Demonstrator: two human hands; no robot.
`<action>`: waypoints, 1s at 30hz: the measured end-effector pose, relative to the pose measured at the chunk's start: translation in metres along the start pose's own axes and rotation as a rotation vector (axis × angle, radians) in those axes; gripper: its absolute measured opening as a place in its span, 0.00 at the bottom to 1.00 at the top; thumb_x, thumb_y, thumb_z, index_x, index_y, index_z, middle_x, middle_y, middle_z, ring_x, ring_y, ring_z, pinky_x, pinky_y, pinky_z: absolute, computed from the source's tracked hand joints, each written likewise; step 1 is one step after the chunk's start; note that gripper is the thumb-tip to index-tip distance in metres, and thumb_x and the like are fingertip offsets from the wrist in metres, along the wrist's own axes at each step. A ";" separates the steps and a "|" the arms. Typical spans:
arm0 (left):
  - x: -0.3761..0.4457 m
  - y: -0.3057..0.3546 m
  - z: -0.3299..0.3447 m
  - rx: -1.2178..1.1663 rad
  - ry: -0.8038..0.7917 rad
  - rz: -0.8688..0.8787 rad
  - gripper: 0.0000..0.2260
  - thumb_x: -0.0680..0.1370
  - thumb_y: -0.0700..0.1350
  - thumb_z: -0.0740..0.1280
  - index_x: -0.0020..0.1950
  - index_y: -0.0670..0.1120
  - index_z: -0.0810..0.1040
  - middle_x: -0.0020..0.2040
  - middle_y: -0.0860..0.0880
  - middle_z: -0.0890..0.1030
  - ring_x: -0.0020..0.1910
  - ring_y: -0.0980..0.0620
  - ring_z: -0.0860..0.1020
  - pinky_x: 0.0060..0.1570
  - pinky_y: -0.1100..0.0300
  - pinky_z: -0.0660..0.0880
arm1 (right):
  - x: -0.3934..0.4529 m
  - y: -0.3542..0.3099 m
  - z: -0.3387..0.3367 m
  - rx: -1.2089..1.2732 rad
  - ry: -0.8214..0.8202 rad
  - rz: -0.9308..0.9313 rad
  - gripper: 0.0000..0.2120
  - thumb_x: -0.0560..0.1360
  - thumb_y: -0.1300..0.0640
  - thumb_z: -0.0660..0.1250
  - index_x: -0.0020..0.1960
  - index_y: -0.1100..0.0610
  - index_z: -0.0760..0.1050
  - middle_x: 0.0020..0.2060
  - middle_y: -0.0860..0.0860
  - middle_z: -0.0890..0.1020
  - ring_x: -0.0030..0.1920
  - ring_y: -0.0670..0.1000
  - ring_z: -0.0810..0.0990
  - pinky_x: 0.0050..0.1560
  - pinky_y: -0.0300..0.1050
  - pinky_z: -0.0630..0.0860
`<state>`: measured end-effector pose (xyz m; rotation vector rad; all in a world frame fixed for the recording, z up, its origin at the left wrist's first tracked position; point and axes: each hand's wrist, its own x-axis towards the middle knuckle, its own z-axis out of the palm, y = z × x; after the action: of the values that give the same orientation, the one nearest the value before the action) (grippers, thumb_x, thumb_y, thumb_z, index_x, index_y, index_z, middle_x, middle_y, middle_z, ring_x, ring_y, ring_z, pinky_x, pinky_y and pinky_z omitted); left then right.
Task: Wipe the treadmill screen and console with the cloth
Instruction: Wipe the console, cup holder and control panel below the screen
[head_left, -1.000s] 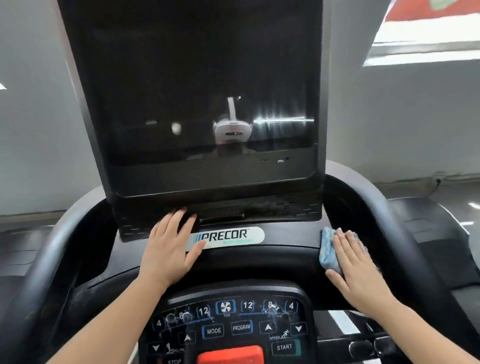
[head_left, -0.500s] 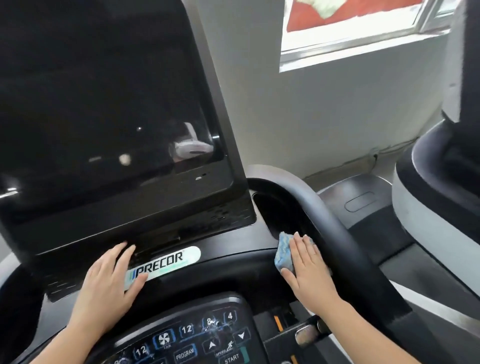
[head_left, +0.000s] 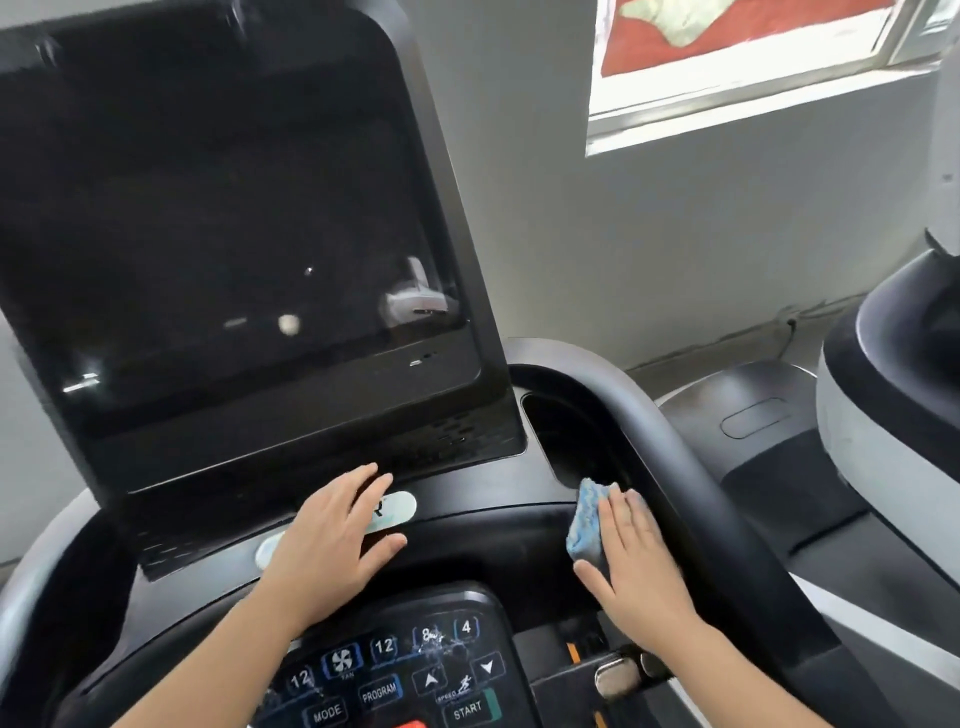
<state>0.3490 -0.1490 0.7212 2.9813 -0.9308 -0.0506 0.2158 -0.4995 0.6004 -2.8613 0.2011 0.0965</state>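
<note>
**Ana:** One blue cloth (head_left: 586, 525) in play, folded into a pad and pinned to the black console (head_left: 498, 525) on its right side, at the near lip of the dark cup recess (head_left: 576, 441).

**Ben:** And the right hand (head_left: 636, 564) is flat on top of it, fingers straight and together, palm pressing down, nothing curled around the fabric. The cloth's left edge pokes out from under the fingertips.

**Ana:** Left hand (head_left: 332, 545) now: spread open, palm down on the console, empty. It covers most of the pale oval logo badge (head_left: 397, 512), only the ends showing.

**Ben:** Just above that hand, the vented strip and then the big dark screen (head_left: 234, 234), tilted back, with faint bright reflections in the glass.

**Ana:** Nearer the wearer, between the two forearms, the button panel (head_left: 405, 675): fan, MODE, PROGRAM, START, arrow keys. Some white smears around the 8 key.

**Ben:** Right of the cloth, the thick black handrail (head_left: 691, 478) curves past, the hand's outer edge right against it.

**Ana:** Beyond it, a neighbouring machine (head_left: 883, 415) in grey and black, a grey wall, and a window (head_left: 753, 57) up top.
</note>
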 end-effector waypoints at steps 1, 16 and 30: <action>-0.001 0.001 0.003 0.006 -0.021 -0.008 0.37 0.80 0.70 0.46 0.75 0.45 0.70 0.73 0.45 0.71 0.71 0.46 0.70 0.69 0.49 0.69 | 0.010 -0.003 -0.004 -0.018 0.018 -0.030 0.41 0.80 0.31 0.40 0.79 0.62 0.50 0.79 0.59 0.55 0.80 0.57 0.47 0.76 0.53 0.45; 0.006 0.004 0.027 0.050 -0.121 -0.093 0.41 0.77 0.72 0.39 0.77 0.48 0.66 0.75 0.42 0.69 0.73 0.41 0.67 0.73 0.43 0.63 | 0.010 -0.030 0.006 0.079 0.067 0.002 0.39 0.80 0.32 0.42 0.81 0.56 0.42 0.81 0.53 0.44 0.80 0.56 0.42 0.77 0.53 0.41; 0.005 0.004 0.029 0.015 -0.121 -0.103 0.40 0.77 0.72 0.40 0.78 0.48 0.64 0.76 0.43 0.67 0.75 0.41 0.65 0.74 0.42 0.60 | -0.026 -0.036 0.018 -0.078 0.069 -0.133 0.35 0.83 0.37 0.40 0.80 0.62 0.50 0.79 0.62 0.53 0.80 0.61 0.44 0.75 0.57 0.49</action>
<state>0.3497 -0.1547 0.6923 3.0680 -0.7893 -0.2290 0.1943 -0.4569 0.5950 -2.9488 0.0205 -0.0203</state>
